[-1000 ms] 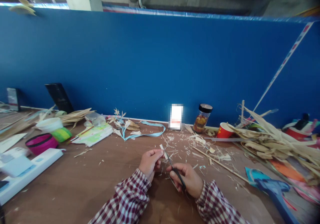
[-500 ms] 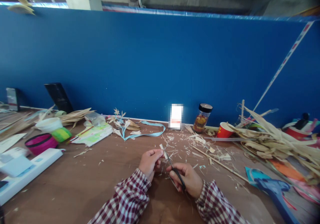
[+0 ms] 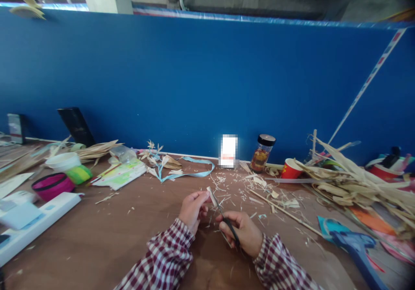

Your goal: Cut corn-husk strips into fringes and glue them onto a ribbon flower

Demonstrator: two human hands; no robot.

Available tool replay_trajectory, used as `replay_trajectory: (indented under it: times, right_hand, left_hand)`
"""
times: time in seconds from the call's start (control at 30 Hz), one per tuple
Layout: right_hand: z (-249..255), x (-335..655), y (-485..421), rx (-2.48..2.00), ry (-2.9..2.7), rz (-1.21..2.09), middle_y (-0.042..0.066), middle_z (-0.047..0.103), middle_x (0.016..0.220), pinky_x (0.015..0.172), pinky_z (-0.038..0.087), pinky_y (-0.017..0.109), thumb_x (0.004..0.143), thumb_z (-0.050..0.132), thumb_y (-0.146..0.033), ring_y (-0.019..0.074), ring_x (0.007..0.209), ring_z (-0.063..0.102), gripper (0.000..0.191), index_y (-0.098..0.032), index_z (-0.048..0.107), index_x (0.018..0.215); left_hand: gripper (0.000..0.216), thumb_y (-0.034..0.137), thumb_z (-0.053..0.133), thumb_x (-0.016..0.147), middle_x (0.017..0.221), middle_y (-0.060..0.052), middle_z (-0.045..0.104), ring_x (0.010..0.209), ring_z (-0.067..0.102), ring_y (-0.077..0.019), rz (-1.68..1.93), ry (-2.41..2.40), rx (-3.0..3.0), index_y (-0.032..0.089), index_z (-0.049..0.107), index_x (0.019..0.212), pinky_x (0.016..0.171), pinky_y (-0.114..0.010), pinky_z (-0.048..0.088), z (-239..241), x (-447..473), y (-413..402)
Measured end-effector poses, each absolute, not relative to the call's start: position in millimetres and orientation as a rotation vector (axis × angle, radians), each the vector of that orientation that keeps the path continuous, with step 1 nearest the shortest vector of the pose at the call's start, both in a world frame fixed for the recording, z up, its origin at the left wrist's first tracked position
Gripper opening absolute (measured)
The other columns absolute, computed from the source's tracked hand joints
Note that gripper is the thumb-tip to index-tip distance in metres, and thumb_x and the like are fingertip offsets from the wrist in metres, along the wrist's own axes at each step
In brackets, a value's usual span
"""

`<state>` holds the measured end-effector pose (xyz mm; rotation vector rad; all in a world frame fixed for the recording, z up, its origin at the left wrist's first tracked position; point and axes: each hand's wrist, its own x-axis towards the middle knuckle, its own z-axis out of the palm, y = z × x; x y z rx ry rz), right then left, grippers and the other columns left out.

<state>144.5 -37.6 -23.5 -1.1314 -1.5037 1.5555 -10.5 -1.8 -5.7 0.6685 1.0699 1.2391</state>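
Between the thumb and fingers of my left hand [image 3: 193, 210] is a small pale strip [image 3: 212, 197], which looks like dried husk. My right hand [image 3: 245, 231] is closed around the dark handles of a pair of scissors [image 3: 231, 227]. The blades point up and to the left and lie along the right edge of the strip. Whether the blades are parted is too small to tell. Thin pale trimmings [image 3: 227, 190] are scattered over the brown table [image 3: 106, 242] just beyond both hands.
A lidded jar [image 3: 260, 154] and a red paper cup [image 3: 291, 169] stand at the back. To the right lie dried husks [image 3: 350, 186] and a blue glue gun [image 3: 353, 246]. A white power strip [image 3: 48, 223] and a magenta container [image 3: 53, 187] are on the left. A blue partition [image 3: 194, 78] rises behind.
My left hand and the strip have shifted very slightly. The scissors stay against the strip in my right hand, and everything else looks the same.
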Motion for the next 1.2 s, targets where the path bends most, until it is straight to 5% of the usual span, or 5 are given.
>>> replay_trajectory:
  times: [1.2]
  right_hand:
    - [-18.1,143.3,-38.8,-1.102,-1.513,1.530,-0.006,0.046,0.044,0.034,0.033,0.015,0.072,0.056,-0.044,0.0047,0.035,0.040,0.036,-0.012,0.057,0.089]
  left_hand:
    - [0.027,0.034,0.071,0.054,0.053,0.000,0.059,0.034,0.039,-0.0018,1.208,1.078,0.729,0.011,0.059,0.063,0.031,-0.013,0.026,-7.1,-4.5,-6.9]
